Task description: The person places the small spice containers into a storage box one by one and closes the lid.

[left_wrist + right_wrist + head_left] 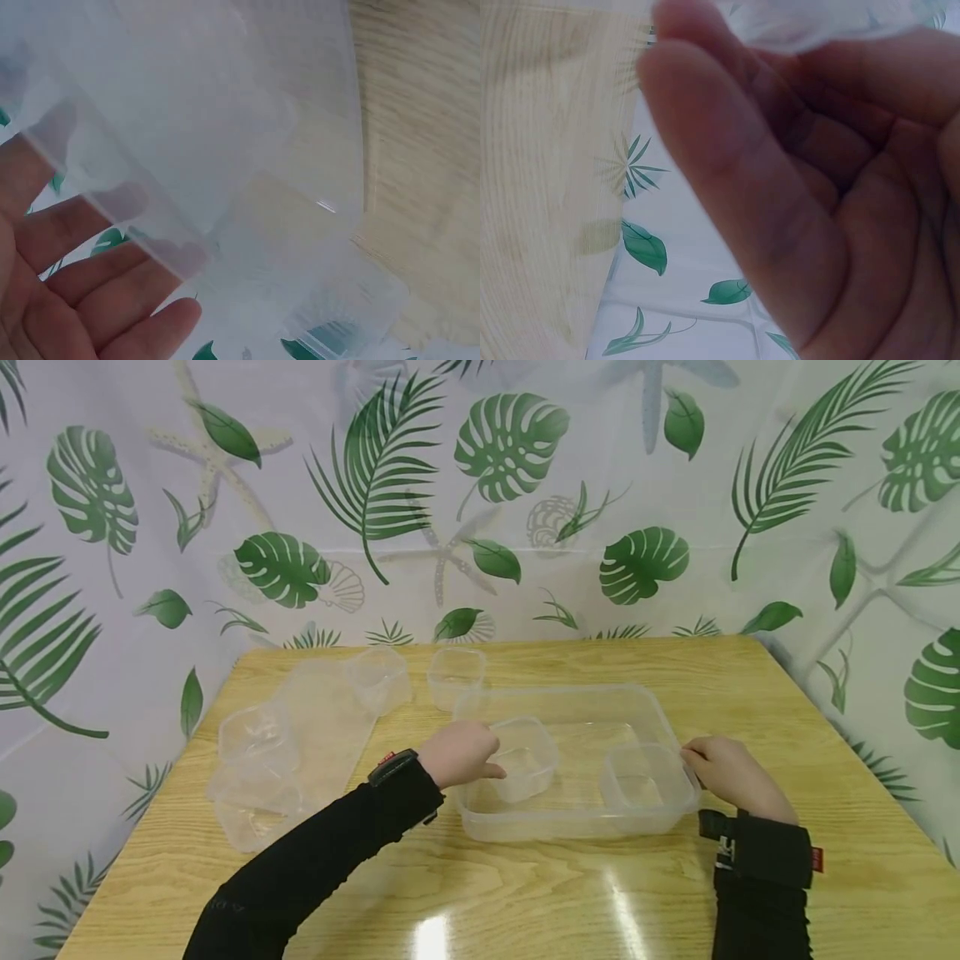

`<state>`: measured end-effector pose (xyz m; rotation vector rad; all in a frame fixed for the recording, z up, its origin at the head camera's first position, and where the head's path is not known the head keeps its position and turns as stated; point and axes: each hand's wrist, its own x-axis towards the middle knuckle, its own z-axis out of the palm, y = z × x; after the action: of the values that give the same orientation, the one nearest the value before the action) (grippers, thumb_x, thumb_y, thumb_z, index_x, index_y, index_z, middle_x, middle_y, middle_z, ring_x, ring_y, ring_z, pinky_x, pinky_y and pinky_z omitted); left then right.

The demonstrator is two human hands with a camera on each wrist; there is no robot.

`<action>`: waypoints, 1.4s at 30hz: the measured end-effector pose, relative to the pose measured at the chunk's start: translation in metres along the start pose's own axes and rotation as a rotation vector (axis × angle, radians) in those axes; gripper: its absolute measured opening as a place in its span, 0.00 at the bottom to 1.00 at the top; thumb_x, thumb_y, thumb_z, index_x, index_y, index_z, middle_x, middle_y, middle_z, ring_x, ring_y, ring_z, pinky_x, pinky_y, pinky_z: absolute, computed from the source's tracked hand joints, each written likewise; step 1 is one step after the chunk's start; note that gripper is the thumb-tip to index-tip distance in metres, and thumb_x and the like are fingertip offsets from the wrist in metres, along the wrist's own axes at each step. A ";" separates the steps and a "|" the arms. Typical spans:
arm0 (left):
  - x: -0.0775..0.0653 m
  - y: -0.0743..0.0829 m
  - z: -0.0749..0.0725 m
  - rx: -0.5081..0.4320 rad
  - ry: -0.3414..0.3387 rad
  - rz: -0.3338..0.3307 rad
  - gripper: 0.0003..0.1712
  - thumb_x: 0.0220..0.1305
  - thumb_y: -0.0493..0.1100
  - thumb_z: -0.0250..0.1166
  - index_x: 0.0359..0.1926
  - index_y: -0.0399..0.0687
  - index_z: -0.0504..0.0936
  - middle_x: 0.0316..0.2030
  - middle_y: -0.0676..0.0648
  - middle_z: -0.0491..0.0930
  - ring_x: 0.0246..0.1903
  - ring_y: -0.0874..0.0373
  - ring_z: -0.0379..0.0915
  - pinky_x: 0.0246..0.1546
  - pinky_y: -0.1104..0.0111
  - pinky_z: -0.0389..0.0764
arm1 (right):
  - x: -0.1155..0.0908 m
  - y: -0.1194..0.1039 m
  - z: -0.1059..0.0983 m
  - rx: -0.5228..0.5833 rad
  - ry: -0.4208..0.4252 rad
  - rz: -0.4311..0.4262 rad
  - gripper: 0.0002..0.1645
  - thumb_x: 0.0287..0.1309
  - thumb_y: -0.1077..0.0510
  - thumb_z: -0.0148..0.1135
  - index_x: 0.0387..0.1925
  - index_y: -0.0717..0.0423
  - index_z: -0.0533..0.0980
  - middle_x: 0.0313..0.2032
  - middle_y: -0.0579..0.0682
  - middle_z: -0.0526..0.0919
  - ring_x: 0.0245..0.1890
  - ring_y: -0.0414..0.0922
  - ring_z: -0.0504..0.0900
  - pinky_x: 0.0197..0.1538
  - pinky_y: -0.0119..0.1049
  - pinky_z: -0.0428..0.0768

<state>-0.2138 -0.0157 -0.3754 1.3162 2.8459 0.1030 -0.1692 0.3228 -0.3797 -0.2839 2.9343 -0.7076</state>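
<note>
A large clear plastic box (570, 823) lies across the middle of the table. At its right end, my right hand (738, 772) pinches the rim between thumb and fingers; in the right wrist view only a strip of clear plastic (817, 26) shows above the thumb (712, 142). My left hand (461, 753) holds a small clear tub (531, 756) by its left edge, at the left part of the box. Through translucent plastic (187, 97), the left wrist view shows some fingertips. A second small tub (637, 781) sits inside the box at the right.
Two small tubs, one at the back left (378, 681) and another behind the box (456, 672), stand on the wooden table (525, 902). More tubs (255, 747) cluster at the left beside a flat translucent sheet (330, 727). A leaf-patterned cloth (480, 527) hangs behind.
</note>
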 end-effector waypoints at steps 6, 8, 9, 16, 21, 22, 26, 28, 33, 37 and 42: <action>0.012 -0.002 -0.006 0.025 -0.103 0.021 0.17 0.50 0.51 0.66 0.17 0.47 0.72 0.13 0.55 0.62 0.15 0.63 0.58 0.19 0.73 0.62 | 0.001 0.001 0.000 0.009 -0.003 0.003 0.16 0.63 0.64 0.41 0.38 0.73 0.74 0.23 0.50 0.75 0.20 0.42 0.69 0.23 0.36 0.67; 0.016 -0.001 -0.009 0.040 -0.137 0.013 0.17 0.50 0.51 0.66 0.17 0.47 0.73 0.13 0.54 0.64 0.15 0.63 0.61 0.19 0.73 0.64 | 0.001 0.001 0.000 0.008 -0.005 0.006 0.16 0.63 0.64 0.42 0.38 0.73 0.74 0.23 0.50 0.75 0.20 0.42 0.69 0.24 0.36 0.67; 0.018 0.000 -0.011 0.042 -0.153 0.009 0.16 0.50 0.51 0.66 0.18 0.46 0.74 0.14 0.54 0.65 0.16 0.62 0.62 0.19 0.73 0.65 | 0.001 0.001 0.000 0.006 -0.006 0.007 0.17 0.63 0.64 0.42 0.39 0.73 0.74 0.24 0.50 0.75 0.21 0.42 0.69 0.24 0.36 0.67; 0.030 0.004 -0.017 0.047 -0.234 -0.034 0.18 0.51 0.51 0.65 0.16 0.49 0.70 0.13 0.54 0.63 0.16 0.62 0.64 0.19 0.73 0.64 | 0.002 0.001 -0.001 0.000 -0.012 0.009 0.17 0.63 0.63 0.42 0.39 0.73 0.74 0.25 0.52 0.76 0.21 0.42 0.70 0.24 0.36 0.68; 0.042 0.005 -0.018 0.040 -0.276 -0.039 0.20 0.51 0.51 0.65 0.14 0.49 0.67 0.13 0.55 0.62 0.16 0.63 0.63 0.19 0.73 0.64 | 0.002 0.001 -0.001 0.000 -0.025 0.013 0.17 0.63 0.63 0.41 0.40 0.73 0.74 0.25 0.51 0.76 0.21 0.42 0.70 0.24 0.36 0.68; 0.045 0.005 -0.018 0.039 -0.281 -0.036 0.20 0.51 0.51 0.66 0.14 0.49 0.67 0.14 0.55 0.63 0.17 0.63 0.63 0.19 0.73 0.64 | 0.002 0.001 -0.001 0.001 -0.026 0.012 0.17 0.63 0.63 0.41 0.40 0.73 0.74 0.24 0.50 0.76 0.21 0.42 0.70 0.24 0.36 0.68; 0.057 0.005 -0.018 0.057 -0.305 -0.025 0.17 0.51 0.51 0.66 0.17 0.46 0.72 0.16 0.55 0.66 0.19 0.63 0.63 0.21 0.72 0.67 | 0.001 0.002 -0.002 0.010 -0.030 0.013 0.17 0.63 0.63 0.41 0.40 0.73 0.73 0.23 0.49 0.75 0.21 0.42 0.70 0.24 0.36 0.68; 0.063 0.005 -0.019 0.072 -0.318 -0.016 0.17 0.50 0.51 0.66 0.19 0.44 0.74 0.17 0.54 0.68 0.20 0.62 0.65 0.22 0.72 0.68 | 0.001 0.002 -0.002 0.012 -0.032 0.015 0.17 0.63 0.63 0.41 0.40 0.73 0.73 0.22 0.48 0.74 0.21 0.42 0.70 0.24 0.36 0.68; 0.075 0.005 -0.017 0.095 -0.332 0.002 0.16 0.51 0.51 0.66 0.24 0.42 0.79 0.20 0.52 0.73 0.23 0.60 0.70 0.25 0.71 0.71 | 0.003 0.003 -0.001 0.017 -0.039 0.022 0.17 0.63 0.63 0.41 0.40 0.73 0.73 0.22 0.48 0.74 0.21 0.42 0.70 0.24 0.36 0.69; 0.084 0.005 -0.013 0.089 -0.332 0.006 0.15 0.52 0.50 0.65 0.27 0.41 0.80 0.23 0.51 0.76 0.25 0.60 0.72 0.26 0.71 0.71 | 0.002 0.003 -0.001 0.023 -0.044 0.021 0.17 0.63 0.63 0.42 0.40 0.74 0.73 0.23 0.49 0.75 0.21 0.42 0.71 0.24 0.36 0.69; 0.095 0.007 -0.008 0.104 -0.322 0.020 0.14 0.52 0.50 0.65 0.29 0.41 0.80 0.26 0.50 0.78 0.27 0.60 0.73 0.28 0.73 0.72 | 0.002 0.005 -0.001 0.025 -0.044 0.023 0.17 0.64 0.63 0.42 0.40 0.74 0.73 0.24 0.50 0.75 0.21 0.42 0.71 0.24 0.36 0.69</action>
<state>-0.2705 0.0607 -0.3647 1.2463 2.5964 -0.2384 -0.1718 0.3268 -0.3813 -0.2594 2.8804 -0.7242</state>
